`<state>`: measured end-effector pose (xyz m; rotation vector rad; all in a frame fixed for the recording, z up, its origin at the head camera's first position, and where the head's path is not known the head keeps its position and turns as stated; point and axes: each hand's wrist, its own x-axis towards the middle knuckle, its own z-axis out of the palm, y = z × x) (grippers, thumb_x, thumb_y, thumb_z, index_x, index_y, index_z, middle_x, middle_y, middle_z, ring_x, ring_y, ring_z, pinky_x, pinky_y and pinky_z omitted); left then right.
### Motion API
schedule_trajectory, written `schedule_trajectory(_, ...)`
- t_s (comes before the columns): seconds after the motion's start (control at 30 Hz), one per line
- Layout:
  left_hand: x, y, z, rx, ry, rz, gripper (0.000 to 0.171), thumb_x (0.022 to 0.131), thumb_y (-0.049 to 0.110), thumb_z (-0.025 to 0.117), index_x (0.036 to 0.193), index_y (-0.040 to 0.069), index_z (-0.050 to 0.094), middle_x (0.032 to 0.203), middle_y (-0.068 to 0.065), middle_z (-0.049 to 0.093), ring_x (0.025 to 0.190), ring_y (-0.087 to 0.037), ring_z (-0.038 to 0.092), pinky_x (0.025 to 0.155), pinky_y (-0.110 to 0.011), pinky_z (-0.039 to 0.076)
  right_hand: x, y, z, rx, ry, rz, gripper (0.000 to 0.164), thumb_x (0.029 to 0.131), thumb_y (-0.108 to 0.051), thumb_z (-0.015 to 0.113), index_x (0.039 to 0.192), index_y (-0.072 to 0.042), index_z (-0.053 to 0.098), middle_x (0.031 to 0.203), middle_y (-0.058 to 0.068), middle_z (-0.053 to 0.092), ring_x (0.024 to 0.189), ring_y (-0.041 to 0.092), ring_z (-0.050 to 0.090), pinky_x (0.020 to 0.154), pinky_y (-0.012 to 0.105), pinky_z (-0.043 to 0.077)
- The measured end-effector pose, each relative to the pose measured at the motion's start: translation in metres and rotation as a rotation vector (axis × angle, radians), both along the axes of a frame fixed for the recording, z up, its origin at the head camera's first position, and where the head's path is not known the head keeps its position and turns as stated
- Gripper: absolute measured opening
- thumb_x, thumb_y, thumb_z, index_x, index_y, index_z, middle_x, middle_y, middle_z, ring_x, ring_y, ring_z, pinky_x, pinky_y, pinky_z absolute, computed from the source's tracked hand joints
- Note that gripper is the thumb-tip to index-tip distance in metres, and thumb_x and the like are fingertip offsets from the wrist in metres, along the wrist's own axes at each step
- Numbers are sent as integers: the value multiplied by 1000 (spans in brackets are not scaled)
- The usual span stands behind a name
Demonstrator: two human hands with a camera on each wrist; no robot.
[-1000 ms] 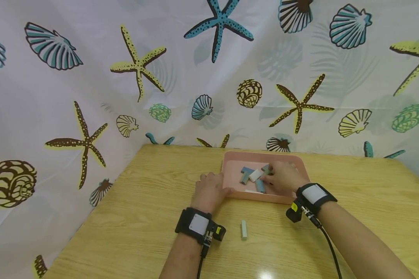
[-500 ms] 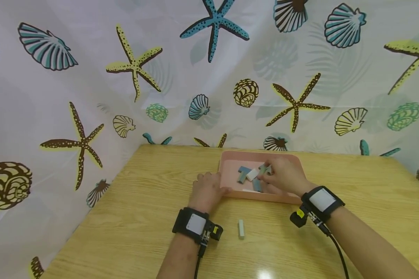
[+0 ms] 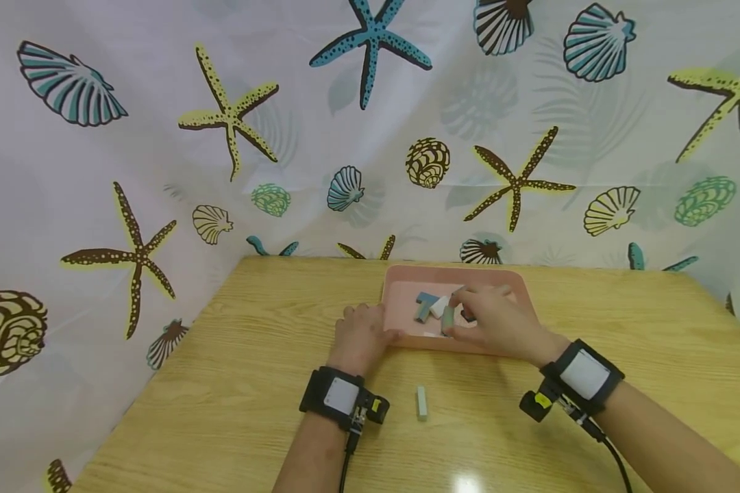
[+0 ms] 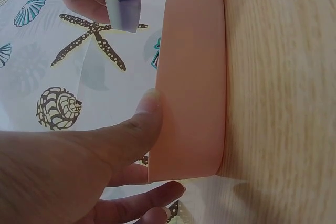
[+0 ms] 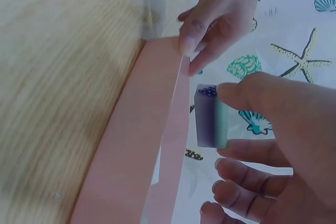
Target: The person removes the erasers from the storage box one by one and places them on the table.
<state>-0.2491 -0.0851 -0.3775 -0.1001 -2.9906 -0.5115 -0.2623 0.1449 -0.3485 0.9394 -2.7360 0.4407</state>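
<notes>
Right hand (image 3: 499, 322), over the tray: thumb and index finger pinch a small two-toned block (image 5: 211, 119), pale green on one side, greyish purple on the other, with a dark cluster of dots at one end; the remaining fingers curl loosely, apart from the block. Both wrist views show the block upright and apart from the tray walls, with cloth behind it.

Left hand (image 3: 359, 334): the thumb bends onto the near rim of the pink tray (image 3: 444, 344) at its left corner, the fingers lying around the left end, so that the hand grips the corner and probably steadies it.

Within the tray, left of the held block, lie a white block (image 3: 439, 306) and a blue block (image 3: 427, 298); others are partly hidden by the right hand. A pale green block (image 3: 422, 404) lies apart on the wooden table (image 3: 265, 363), before the tray. A shell-and-starfish cloth (image 3: 308, 123) hangs behind.

The step in hand appears to be handling one block over the tray; lifting or lowering cannot be told. The next move calls for a firm pinch and clearance from the rim.
</notes>
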Motion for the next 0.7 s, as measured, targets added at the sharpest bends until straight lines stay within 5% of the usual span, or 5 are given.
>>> schedule_trajectory(0.3,1,-2,0,-55,52,-24,52,85,46,73,115,4,68,95,-16,67,86,-29,60,72,-44,53,23,-2,-4,5,-67,139,22,86,-32,77,99,-18,66,88,-1,53,72,7,48,62,19,41)
schedule_trajectory(0.7,2,-3,1,-61,51,-32,53,86,47,72,117,4,68,96,-17,68,88,-30,60,73,-44,53,46,-6,-15,103,-165,211,29,83,-38,76,101,-19,65,93,-4,56,81,9,60,65,20,47)
